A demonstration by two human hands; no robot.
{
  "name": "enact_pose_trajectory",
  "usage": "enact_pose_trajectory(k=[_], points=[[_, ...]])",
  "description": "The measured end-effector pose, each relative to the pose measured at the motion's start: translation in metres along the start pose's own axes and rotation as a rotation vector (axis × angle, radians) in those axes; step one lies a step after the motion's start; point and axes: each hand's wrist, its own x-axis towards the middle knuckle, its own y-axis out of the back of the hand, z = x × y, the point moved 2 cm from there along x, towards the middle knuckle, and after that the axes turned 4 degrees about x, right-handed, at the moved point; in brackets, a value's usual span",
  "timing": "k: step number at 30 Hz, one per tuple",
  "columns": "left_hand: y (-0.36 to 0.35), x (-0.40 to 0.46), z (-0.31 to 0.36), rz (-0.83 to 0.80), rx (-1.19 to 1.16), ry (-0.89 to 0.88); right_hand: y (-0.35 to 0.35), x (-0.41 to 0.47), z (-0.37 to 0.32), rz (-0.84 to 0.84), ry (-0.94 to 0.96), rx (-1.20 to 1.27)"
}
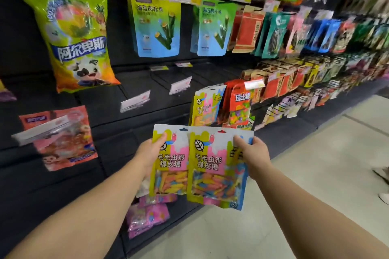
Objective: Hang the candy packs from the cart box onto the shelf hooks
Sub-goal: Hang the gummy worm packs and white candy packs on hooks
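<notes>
While gripping packs [195, 166]: outstretched hands [150, 151]

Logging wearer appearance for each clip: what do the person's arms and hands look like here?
Both forearms are bare up to the frame edge, with no sleeves showing. The left hand and right hand wear no gloves, and no rings, watch or bracelet are visible.

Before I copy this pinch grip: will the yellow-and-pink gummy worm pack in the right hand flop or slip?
The yellow-and-pink gummy worm pack probably droops little; it hangs flat from the right hand. Its glossy film may slip. The candy sits low, so it's likely bottom-heavy.
</notes>
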Motion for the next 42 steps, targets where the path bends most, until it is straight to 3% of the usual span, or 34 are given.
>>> enact_pose_trajectory(k=[13, 26, 34, 42], points=[[-0.021, 0.118, 0.037, 0.039, -0.106, 0.044, -0.049, 0.143, -0.023, -0.031, -0.007, -0.078], [0.017, 0.163, -0.003, 0.308, -0.127, 0.150, -0.069, 0.250, -0.034, -0.123, -0.056, -0.089], [-0.048, 0.155, 0.020, 0.410, -0.227, 0.151, -0.079, 0.313, -0.039, -0.275, -0.030, -0.103], [-0.092, 0.157, 0.016, 0.383, -0.244, 0.097, -0.093, 0.338, -0.033, -0.331, -0.015, -0.177]])
